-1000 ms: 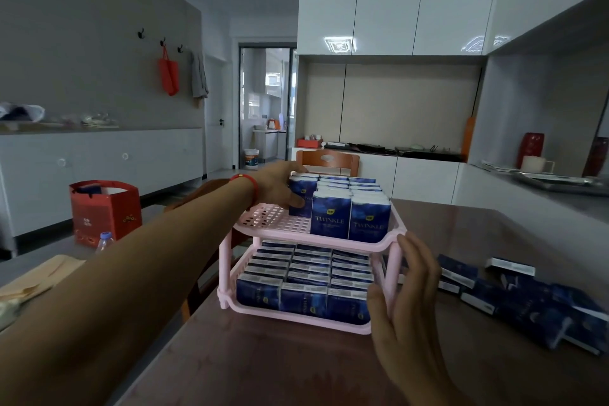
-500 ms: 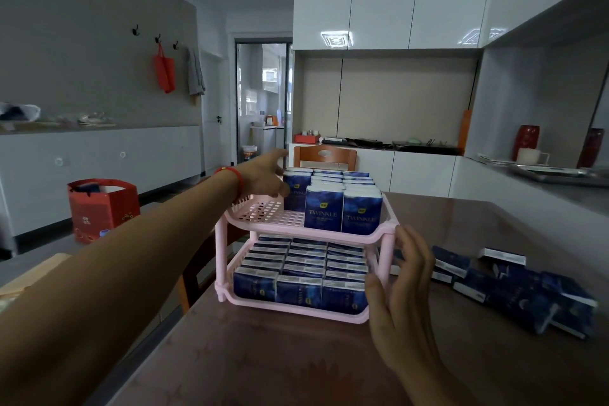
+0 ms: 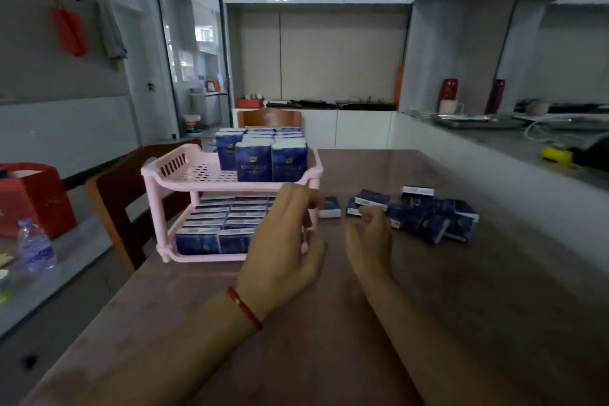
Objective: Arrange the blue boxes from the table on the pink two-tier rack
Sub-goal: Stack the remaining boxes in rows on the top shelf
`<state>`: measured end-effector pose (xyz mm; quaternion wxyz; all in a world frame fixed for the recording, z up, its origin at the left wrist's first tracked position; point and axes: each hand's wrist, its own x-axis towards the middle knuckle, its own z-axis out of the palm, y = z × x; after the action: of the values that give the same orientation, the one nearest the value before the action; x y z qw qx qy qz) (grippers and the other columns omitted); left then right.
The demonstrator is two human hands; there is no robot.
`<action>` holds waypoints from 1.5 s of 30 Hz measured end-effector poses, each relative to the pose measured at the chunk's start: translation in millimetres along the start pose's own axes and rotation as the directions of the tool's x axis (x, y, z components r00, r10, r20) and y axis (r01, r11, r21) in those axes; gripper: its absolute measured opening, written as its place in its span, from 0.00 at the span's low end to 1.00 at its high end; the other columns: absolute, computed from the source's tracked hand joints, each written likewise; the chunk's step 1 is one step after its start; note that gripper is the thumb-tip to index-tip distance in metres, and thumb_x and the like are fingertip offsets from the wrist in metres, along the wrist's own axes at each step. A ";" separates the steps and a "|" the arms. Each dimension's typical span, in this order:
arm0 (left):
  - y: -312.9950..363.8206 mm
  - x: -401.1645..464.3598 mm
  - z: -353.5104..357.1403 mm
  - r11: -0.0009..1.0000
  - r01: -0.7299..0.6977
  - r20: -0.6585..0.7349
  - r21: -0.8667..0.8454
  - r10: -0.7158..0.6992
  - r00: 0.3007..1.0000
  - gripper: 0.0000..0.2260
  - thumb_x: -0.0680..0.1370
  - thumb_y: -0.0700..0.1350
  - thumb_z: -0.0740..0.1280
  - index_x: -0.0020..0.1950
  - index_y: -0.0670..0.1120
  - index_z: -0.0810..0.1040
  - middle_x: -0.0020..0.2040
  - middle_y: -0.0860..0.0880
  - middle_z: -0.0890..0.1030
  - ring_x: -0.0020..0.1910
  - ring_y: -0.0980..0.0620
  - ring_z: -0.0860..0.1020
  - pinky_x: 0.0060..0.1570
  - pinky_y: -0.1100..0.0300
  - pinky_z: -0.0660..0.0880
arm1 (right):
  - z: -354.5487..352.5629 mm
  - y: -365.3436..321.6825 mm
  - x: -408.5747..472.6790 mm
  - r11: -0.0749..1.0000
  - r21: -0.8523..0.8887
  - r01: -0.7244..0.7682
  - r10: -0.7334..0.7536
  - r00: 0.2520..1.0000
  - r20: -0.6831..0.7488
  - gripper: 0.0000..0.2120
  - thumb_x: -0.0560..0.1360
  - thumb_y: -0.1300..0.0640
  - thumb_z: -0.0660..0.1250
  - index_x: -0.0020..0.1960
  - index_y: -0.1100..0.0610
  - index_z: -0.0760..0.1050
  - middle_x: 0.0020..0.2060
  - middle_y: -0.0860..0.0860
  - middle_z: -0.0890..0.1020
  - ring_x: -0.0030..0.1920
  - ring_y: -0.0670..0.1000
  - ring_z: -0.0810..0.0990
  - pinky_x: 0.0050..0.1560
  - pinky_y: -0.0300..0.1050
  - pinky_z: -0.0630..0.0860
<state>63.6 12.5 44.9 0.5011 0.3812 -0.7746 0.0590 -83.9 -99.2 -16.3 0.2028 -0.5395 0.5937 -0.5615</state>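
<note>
Both hands are hanging loose, grabbing nothing: left hand [image 3: 283, 250] is hovering by the rack [image 3: 171, 171], right hand [image 3: 369, 237] is pointing at boxes [image 3: 425, 217] at 2 o'clock.

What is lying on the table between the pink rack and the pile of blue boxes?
In the head view, one single blue box lies there on the table, between the rack and the pile.

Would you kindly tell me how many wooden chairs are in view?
2. The left chair stands beside the pink rack; the far chair stands at the far end of the table, behind the rack. Others may be hidden.
</note>
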 end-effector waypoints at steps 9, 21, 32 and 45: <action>-14.6 0.6 106.3 0.991 0.133 0.296 0.007 -0.129 0.946 0.18 0.70 0.36 0.66 0.57 0.49 0.73 0.55 0.51 0.75 0.44 0.52 0.76 0.46 0.51 0.77 | -109.2 63.8 69.6 0.497 -0.832 0.247 -0.369 0.928 0.055 0.24 0.68 0.49 0.72 0.61 0.57 0.74 0.58 0.57 0.76 0.58 0.62 0.73 0.54 0.56 0.69; -33.2 -2.2 118.4 0.942 0.302 0.251 -0.148 -0.260 0.933 0.19 0.73 0.38 0.71 0.62 0.52 0.76 0.55 0.55 0.77 0.45 0.58 0.76 0.44 0.62 0.76 | -123.1 69.8 72.0 0.848 -0.407 0.341 -0.341 0.937 0.074 0.15 0.74 0.44 0.69 0.54 0.53 0.83 0.47 0.51 0.84 0.46 0.53 0.81 0.49 0.49 0.75; -14.9 -5.6 112.7 0.881 0.423 0.310 -0.213 -0.350 0.884 0.16 0.74 0.45 0.74 0.60 0.51 0.79 0.51 0.54 0.83 0.48 0.57 0.81 0.48 0.62 0.78 | -117.0 38.5 35.2 0.986 -0.037 0.160 -0.146 0.958 0.247 0.21 0.82 0.41 0.57 0.46 0.55 0.81 0.38 0.52 0.83 0.36 0.53 0.81 0.39 0.47 0.79; -17.8 -4.6 110.4 0.583 0.686 0.387 -0.434 -0.567 0.727 0.15 0.72 0.40 0.77 0.53 0.53 0.78 0.45 0.55 0.86 0.43 0.59 0.84 0.45 0.62 0.82 | -133.3 91.5 79.6 0.721 -0.685 0.109 -0.007 0.989 0.150 0.21 0.68 0.29 0.62 0.47 0.45 0.70 0.46 0.50 0.80 0.48 0.55 0.79 0.55 0.63 0.77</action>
<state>-4.5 -49.8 -18.2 0.4930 0.4738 -0.6181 -0.3878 -261.3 -128.1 -30.1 0.0095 -0.6316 0.7275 -0.2678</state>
